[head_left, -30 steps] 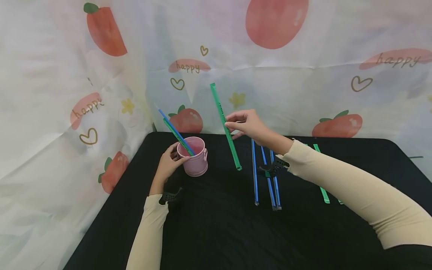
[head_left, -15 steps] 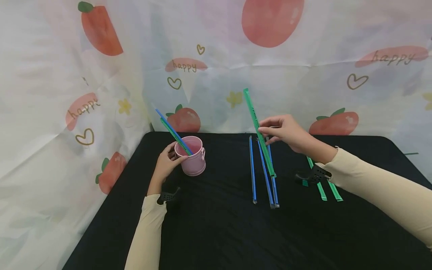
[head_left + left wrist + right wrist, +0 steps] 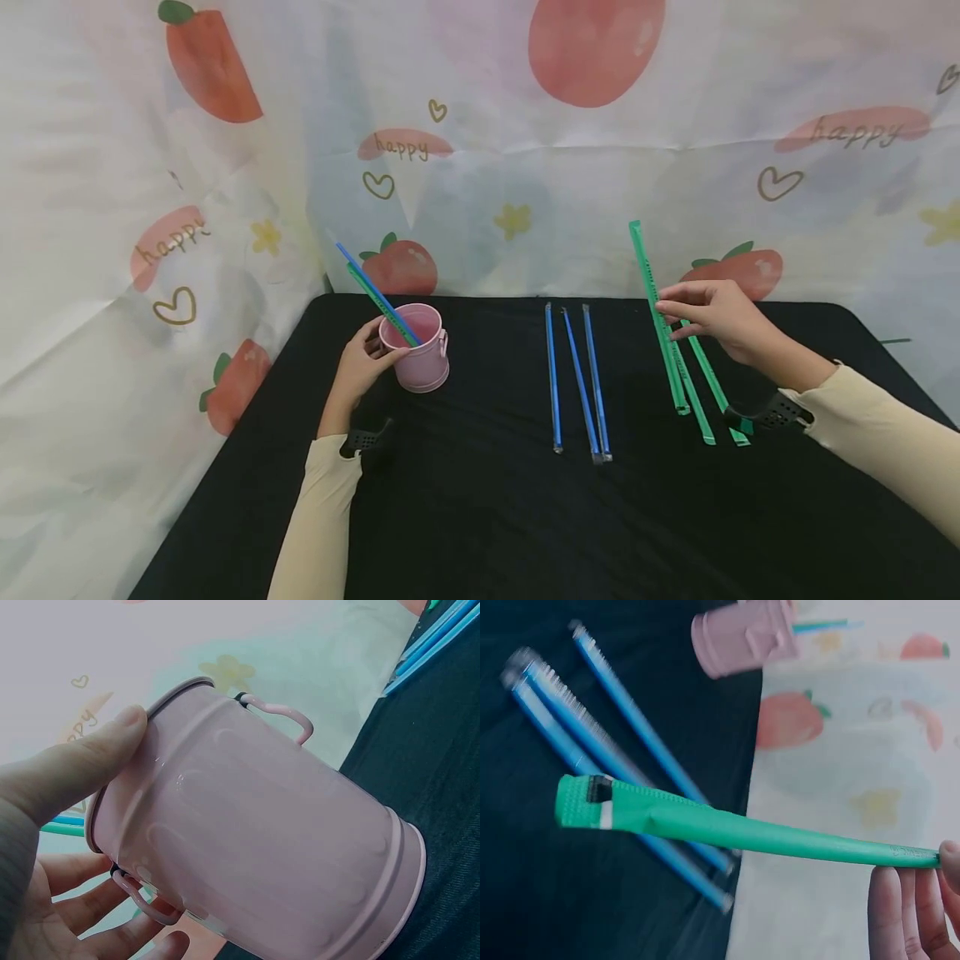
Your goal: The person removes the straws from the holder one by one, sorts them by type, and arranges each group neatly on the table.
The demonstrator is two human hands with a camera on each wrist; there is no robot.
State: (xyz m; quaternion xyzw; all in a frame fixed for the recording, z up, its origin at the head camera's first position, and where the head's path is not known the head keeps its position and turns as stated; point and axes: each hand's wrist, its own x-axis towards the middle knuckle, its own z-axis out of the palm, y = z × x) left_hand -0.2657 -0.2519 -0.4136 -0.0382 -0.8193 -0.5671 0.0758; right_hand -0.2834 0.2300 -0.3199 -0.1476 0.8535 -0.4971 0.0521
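In the head view my left hand grips a small pink bucket by its rim, thumb on the near side and fingers around the far left. The left wrist view shows the thumb pressed on the bucket's outer wall. Leaning out of the bucket are a blue straw and a green-wrapped straw. On the right, my right hand pinches another green-wrapped straw near its middle, held tilted above the table. Beneath and beside it lie green-wrapped straws, partly hidden by the hand and wrist strap.
Three blue straws in clear wrappers lie side by side between the bucket and the green straws. A black cloth covers the table. A printed curtain hangs behind its back edge and along the left.
My right hand has carried the green-wrapped straw rightward and lower, from near the bucket, past the blue straws, to over the green ones. My left hand keeps its hold on the bucket.
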